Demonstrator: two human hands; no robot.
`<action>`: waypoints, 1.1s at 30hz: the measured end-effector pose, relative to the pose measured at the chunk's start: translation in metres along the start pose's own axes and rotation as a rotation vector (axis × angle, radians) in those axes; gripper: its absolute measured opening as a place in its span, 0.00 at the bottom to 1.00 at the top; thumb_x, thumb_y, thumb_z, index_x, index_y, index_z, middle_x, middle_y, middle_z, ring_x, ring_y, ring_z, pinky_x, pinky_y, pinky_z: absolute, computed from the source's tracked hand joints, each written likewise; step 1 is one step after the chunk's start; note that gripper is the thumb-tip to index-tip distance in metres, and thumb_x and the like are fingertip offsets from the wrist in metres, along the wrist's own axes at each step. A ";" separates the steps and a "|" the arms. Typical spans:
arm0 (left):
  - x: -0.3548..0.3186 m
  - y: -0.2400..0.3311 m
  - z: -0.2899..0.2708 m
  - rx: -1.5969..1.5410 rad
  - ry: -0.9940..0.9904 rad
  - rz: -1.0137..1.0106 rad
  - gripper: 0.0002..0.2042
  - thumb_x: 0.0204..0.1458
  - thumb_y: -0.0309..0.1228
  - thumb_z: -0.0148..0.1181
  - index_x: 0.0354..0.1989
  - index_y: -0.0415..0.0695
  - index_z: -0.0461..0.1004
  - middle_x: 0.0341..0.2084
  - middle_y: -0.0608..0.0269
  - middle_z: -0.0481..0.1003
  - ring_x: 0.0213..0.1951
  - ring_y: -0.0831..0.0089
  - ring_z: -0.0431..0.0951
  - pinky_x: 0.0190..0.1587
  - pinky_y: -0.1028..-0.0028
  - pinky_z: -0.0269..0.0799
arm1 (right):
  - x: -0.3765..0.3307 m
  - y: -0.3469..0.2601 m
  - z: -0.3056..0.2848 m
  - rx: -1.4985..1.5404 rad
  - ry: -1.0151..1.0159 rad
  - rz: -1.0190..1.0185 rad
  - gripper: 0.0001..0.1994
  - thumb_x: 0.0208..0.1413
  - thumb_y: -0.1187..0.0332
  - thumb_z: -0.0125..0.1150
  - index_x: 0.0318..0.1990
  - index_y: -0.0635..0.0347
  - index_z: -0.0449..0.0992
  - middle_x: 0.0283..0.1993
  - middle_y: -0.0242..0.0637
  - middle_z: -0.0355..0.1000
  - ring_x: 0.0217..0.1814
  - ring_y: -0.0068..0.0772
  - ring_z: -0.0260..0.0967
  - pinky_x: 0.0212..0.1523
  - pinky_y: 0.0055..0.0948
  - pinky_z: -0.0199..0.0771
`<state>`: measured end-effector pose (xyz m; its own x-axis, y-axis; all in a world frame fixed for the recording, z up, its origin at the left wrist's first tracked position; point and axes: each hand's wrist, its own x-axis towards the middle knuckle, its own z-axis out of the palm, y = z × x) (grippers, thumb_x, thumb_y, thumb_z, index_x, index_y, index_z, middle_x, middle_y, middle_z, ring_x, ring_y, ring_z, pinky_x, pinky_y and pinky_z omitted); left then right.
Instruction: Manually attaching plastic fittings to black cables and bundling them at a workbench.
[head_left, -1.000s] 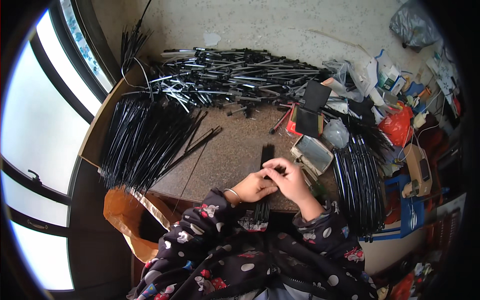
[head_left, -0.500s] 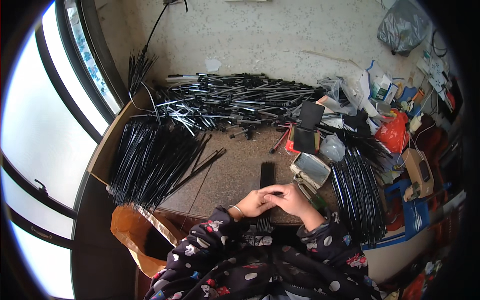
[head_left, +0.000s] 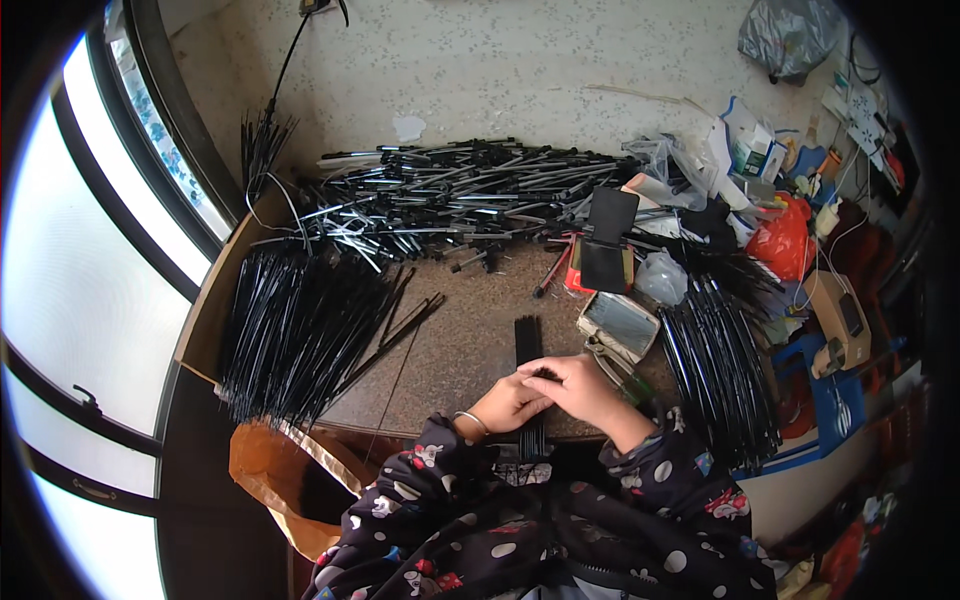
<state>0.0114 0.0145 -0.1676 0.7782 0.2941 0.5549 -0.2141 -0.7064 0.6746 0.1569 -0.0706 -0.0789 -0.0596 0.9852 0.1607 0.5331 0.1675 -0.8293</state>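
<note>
My left hand, with a bracelet at its wrist, is closed at the table's front edge. Against it, my right hand curls with thumb and fingers close together. A small dark, bristly-looking bit shows between the hands; its kind is too small to tell. Beneath them lies a flat black comb-like strip, its far end standing out beyond my fingers and thin dark lines at its near end. Just right of my right hand are pliers-like tools and an open tin of thin grey pieces.
Many thin black rods lie in a bundle at left and another at right. A heap of black and silver rods lines the wall. A paper bag stands below the left edge; a red bag sits at right.
My right hand has lifted and opened slightly around the dark bit, which now shows between the hands. Both hands stay over the strip. The whole view has shifted a little.
</note>
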 end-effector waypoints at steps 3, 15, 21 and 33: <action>-0.002 -0.002 -0.004 -0.071 -0.128 -0.091 0.08 0.53 0.30 0.55 0.35 0.37 0.74 0.33 0.50 0.74 0.38 0.55 0.74 0.41 0.66 0.69 | -0.003 0.004 0.009 0.119 0.105 -0.173 0.14 0.51 0.67 0.60 0.45 0.59 0.75 0.39 0.42 0.76 0.41 0.36 0.75 0.39 0.27 0.73; 0.011 0.017 0.001 0.012 -0.081 -0.011 0.09 0.52 0.28 0.55 0.39 0.38 0.74 0.34 0.50 0.75 0.37 0.55 0.75 0.41 0.66 0.70 | 0.028 0.001 0.002 -0.767 0.009 -0.319 0.27 0.56 0.50 0.52 0.55 0.61 0.67 0.56 0.46 0.66 0.51 0.47 0.70 0.52 0.40 0.68; 0.038 0.069 -0.022 -0.158 0.039 0.052 0.10 0.51 0.25 0.56 0.40 0.37 0.76 0.38 0.52 0.75 0.39 0.59 0.76 0.43 0.69 0.71 | 0.026 -0.013 -0.034 0.601 -0.116 0.036 0.20 0.58 0.57 0.50 0.52 0.60 0.69 0.46 0.43 0.73 0.48 0.39 0.72 0.45 0.32 0.71; 0.057 0.045 -0.024 -0.324 0.094 -0.104 0.07 0.50 0.23 0.57 0.35 0.37 0.78 0.39 0.52 0.76 0.40 0.63 0.77 0.43 0.73 0.71 | -0.025 0.096 -0.094 -0.728 0.371 -0.077 0.04 0.45 0.73 0.60 0.30 0.63 0.76 0.32 0.40 0.70 0.39 0.43 0.67 0.39 0.34 0.68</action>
<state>0.0313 0.0150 -0.0939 0.7510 0.4226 0.5073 -0.3247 -0.4327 0.8410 0.2887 -0.0828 -0.1121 0.0970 0.8746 0.4751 0.9606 0.0427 -0.2747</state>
